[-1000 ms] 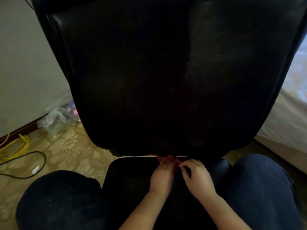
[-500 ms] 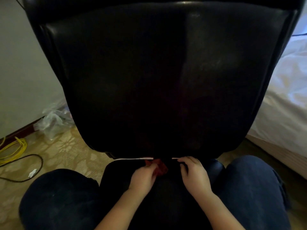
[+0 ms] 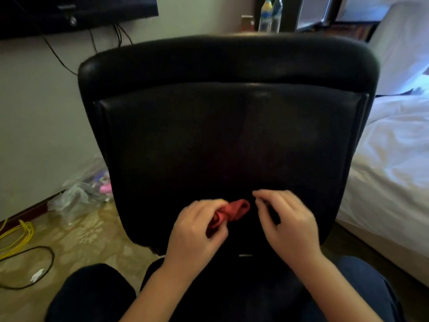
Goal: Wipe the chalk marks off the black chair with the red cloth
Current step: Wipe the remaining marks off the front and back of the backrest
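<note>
1. Cloth (image 3: 235, 210): red, bunched into a short roll, held up in front of the lower part of the chair (image 3: 232, 135) back, a little left of its middle.
2. Left hand (image 3: 195, 231): clamped on the cloth's left end, fingers curled round it, roll sticking out to the right past the fingertips.
3. Right hand (image 3: 287, 224): raised beside it, fingers loosely bent, nothing seen in them; fingertips (image 3: 256, 195) just beside the cloth's free end, contact impossible to tell through the blur.
4. Chair: black and glossy, tall back filling the middle of the view, padded top roll above a flat panel; no chalk made out on the dark panel.
5. Thin white streak (image 3: 245, 255) low down where back meets seat, below and between the two hands; too small to say what.
6. Knees (image 3: 92, 296) in dark trousers at either side of the seat, at the bottom edge.
7. Left of the chair, on patterned floor (image 3: 97, 235): crumpled clear bag (image 3: 76, 196) against the wall, yellow cable (image 3: 18, 235), black cable (image 3: 47, 259) with a white plug (image 3: 37, 275).
8. Right of the chair: bed (image 3: 394, 163) with white sheets, close alongside.
9. Behind: dark screen (image 3: 69, 12) on the wall upper left with wires hanging, two bottles (image 3: 270, 12) beyond the chair top.
</note>
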